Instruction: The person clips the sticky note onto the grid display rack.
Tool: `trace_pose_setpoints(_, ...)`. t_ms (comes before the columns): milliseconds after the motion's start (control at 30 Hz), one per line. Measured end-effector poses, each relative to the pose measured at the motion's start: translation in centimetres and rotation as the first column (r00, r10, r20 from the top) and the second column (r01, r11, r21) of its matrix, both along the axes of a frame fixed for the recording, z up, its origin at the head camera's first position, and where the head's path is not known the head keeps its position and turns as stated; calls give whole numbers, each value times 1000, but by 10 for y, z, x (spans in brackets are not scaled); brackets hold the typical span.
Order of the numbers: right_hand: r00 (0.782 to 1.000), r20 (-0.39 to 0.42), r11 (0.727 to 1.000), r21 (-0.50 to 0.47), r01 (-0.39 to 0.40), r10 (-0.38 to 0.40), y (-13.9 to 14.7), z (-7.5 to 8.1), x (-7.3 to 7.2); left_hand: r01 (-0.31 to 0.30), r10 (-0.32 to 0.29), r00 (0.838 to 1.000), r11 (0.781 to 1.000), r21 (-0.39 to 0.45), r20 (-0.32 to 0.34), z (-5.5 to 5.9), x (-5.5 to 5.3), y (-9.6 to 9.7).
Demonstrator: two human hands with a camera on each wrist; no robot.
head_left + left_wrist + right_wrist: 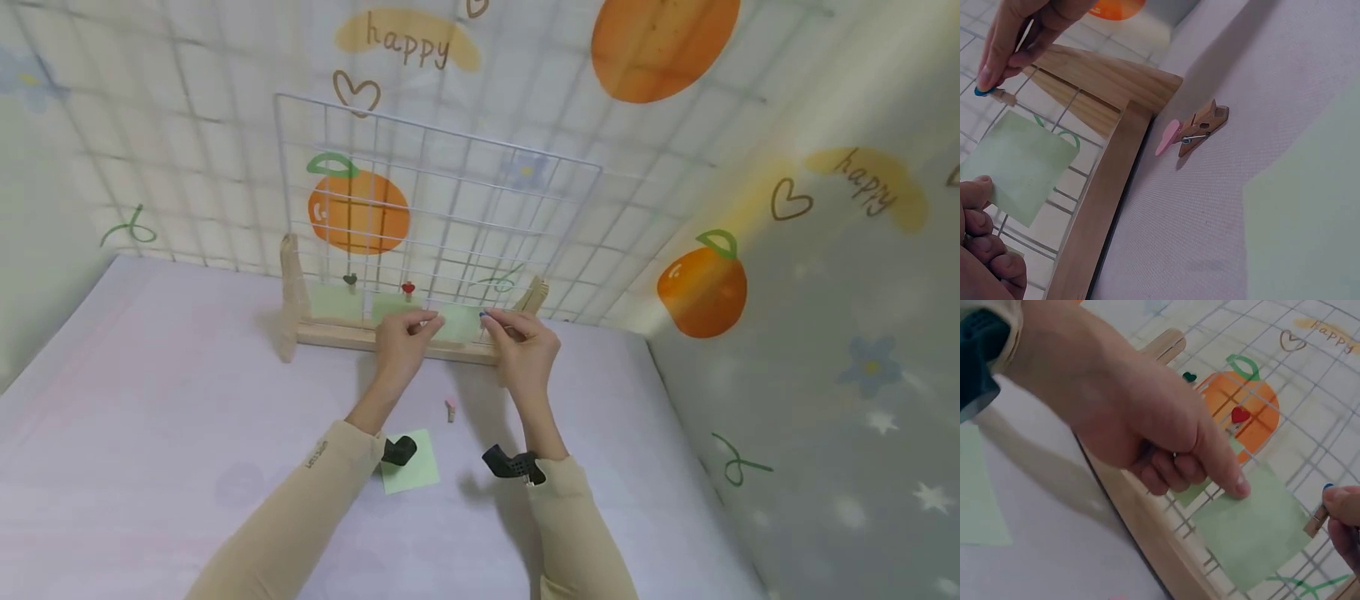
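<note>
My left hand [401,346] holds a square of pale green paper [1029,165] by its edge against the white wire grid [1329,403], with a fingertip on its face. On the paper's other side, my right hand [527,346] pinches a small wooden clothespin with a blue top [1316,523]. The clothespin's tip is right at the paper's edge in the right wrist view. Further left on the grid hang two green papers, one under a clothespin with a dark green heart [350,280], one under a clothespin with a red heart [408,288].
The grid stands in a wooden base [337,336] with upright end posts. On the table in front lie a clothespin with a pink heart [1200,128] and another green paper [420,475], partly under the left wrist's camera. A printed curtain hangs behind and at right.
</note>
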State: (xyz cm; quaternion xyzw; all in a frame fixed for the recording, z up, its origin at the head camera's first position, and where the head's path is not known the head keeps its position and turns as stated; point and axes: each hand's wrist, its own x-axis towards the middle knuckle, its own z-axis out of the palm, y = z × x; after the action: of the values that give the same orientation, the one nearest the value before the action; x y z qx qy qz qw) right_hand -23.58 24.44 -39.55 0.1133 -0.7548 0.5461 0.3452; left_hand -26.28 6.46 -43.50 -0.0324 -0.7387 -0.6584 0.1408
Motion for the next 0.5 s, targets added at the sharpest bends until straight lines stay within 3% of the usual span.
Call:
trace_pose_setpoints(333,1000,22,997,-71,-6,8,-11,8,-16,24,-24,1000,999,30,-3,-1,0,3)
trace_pose_setpoints(500,1000,20,997,-78,-6,7,-18,18,-10,23,-23,1000,998,57,-8,-3,1,4)
